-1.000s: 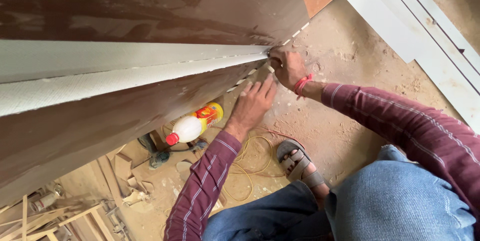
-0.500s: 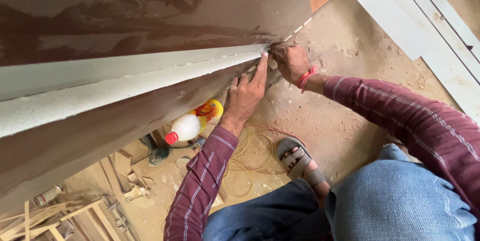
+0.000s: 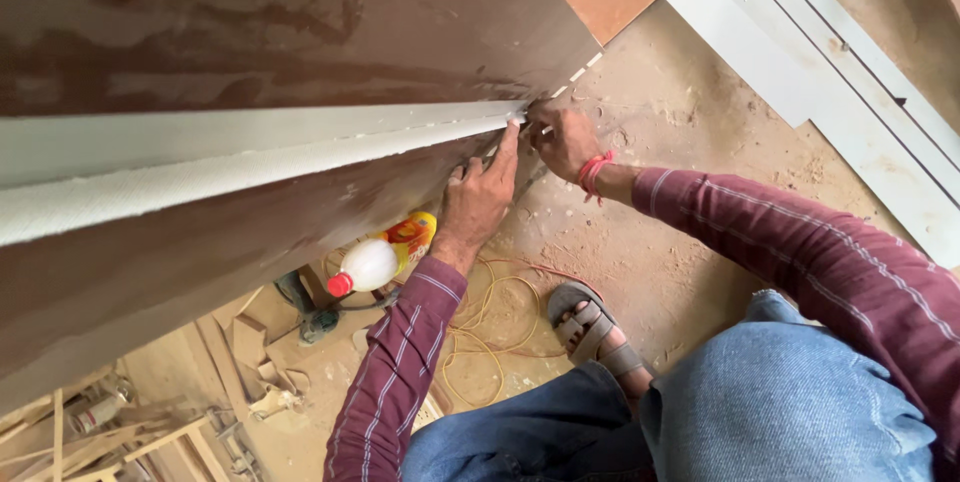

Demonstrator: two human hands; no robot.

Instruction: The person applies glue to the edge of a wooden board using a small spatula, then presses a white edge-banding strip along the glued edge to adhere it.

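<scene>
Since a moment ago, your left hand (image 3: pixel 480 197) has slid up the brown board (image 3: pixel 300 32), fingers now pressed flat to steady its pale edge strip (image 3: pixel 250 147). Your right hand (image 3: pixel 562 140) pinches the strip's end at the board's corner. Below, a glue bottle (image 3: pixel 380 257) lies on the floor.

At frame centre, the left hand (image 3: pixel 478 197) lies flat against the brown board (image 3: pixel 250 32), fingers up by the pale edge strip (image 3: pixel 240 157). The right hand (image 3: pixel 562 140) pinches the strip's end just beside it. A glue bottle (image 3: pixel 385 254) lies on the dusty floor (image 3: pixel 680 232) below.
</scene>
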